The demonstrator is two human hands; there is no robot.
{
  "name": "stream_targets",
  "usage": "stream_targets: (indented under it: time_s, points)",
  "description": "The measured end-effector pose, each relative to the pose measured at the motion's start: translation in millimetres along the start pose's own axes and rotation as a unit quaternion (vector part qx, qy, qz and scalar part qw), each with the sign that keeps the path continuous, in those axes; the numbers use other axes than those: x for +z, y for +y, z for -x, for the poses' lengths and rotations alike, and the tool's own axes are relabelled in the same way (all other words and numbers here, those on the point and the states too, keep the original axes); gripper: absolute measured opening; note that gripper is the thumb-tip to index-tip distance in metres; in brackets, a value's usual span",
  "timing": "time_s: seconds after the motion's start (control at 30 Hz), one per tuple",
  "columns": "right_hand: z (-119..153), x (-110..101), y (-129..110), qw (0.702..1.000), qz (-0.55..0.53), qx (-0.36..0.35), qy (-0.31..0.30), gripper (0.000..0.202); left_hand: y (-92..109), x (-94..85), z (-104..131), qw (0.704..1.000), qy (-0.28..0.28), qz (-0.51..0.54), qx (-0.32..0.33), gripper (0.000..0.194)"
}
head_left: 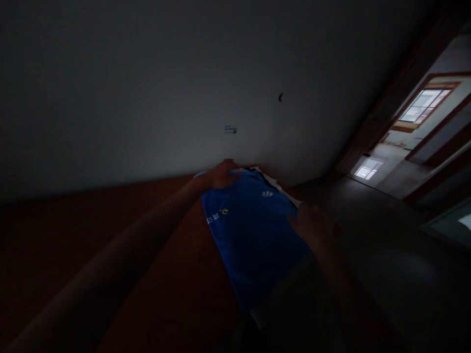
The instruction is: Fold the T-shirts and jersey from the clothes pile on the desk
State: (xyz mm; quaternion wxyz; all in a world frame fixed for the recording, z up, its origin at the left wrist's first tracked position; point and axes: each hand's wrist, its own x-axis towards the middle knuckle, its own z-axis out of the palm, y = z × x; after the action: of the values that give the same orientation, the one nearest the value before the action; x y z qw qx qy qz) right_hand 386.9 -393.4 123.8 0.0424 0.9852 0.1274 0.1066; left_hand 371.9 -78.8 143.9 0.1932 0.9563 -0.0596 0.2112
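Note:
A blue printed garment (257, 235) lies spread on a reddish-brown tabletop (176, 289), with part of it reaching over the right edge. White marks and a small yellow emblem show on it, but its exact kind is unclear. My left hand (222, 175) rests at its far left corner, fingers stretched out and thumb apart. On the right side, my right hand (312, 223) touches the garment's edge with thumb and fingers spread. A pale and dark strip shows along the far right border. Deep shadow hides detail of both hands.
Behind the table rises a plain wall (147, 98) with a small printed label (230, 129) and a dark round hole (281, 97). To the right, a doorway frame (382, 103) opens towards a bright window (423, 106). Dark floor (382, 245) lies beyond the table's right side.

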Motion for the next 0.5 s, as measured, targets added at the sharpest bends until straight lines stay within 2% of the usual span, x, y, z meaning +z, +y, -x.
stream_targets:
  time_s: [0.07,0.13,0.23,0.3,0.37,0.5]
  points:
    - [8,7,-4,1.0,-0.003,-0.023,-0.018,0.04,-4,7.4,46,0.998,-0.056,-0.007,0.001,0.037]
    - [16,6,-18,0.998,-0.011,-0.054,-0.029,0.037,-11,8.9,101,0.997,-0.066,-0.019,-0.026,0.037]
    - [26,0,-55,0.992,-0.044,-0.115,-0.022,0.033,-27,1.3,186,0.99,-0.08,-0.053,-0.107,0.037]
    - [34,0,-88,0.984,-0.076,-0.162,-0.012,0.03,-38,-10.2,238,0.982,-0.085,-0.075,-0.151,0.037]
    - [44,4,-128,0.966,-0.117,-0.229,-0.004,0.027,-48,-25.6,283,0.972,-0.063,-0.104,-0.201,0.037]
    - [72,26,-216,0.914,-0.196,-0.356,-0.013,0.034,-62,-60.3,354,0.938,-0.006,-0.192,-0.288,0.034]
